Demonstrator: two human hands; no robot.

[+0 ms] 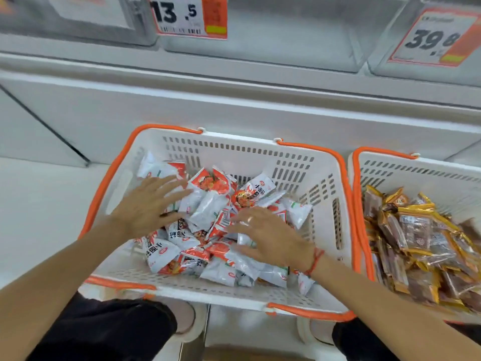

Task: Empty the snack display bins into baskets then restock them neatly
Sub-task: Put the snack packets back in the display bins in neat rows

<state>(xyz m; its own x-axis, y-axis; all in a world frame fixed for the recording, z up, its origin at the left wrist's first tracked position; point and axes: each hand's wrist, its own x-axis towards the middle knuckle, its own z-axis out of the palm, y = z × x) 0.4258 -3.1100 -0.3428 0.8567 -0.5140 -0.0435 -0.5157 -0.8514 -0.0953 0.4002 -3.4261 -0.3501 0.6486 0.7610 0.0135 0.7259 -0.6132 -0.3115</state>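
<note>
A white basket with orange handles [294, 162] stands on the floor in front of me, holding a heap of white-and-orange snack packets [210, 207]. My left hand [148, 204] is spread flat over the packets on the left side of the heap, fingers straight. My right hand [265, 233], with a ring and a red wrist cord, lies spread on the packets toward the right and front. Neither hand grips a packet. A second white basket [416, 170] to the right holds brown-and-gold wrapped snacks [421, 243].
Clear display bins [286, 43] run along the shelf above, with price tags reading 13.5 [190, 16] and 39.8 [432, 40]. A white shelf base [182, 105] stands behind the baskets. My knees and shoes [184, 316] are just below the basket.
</note>
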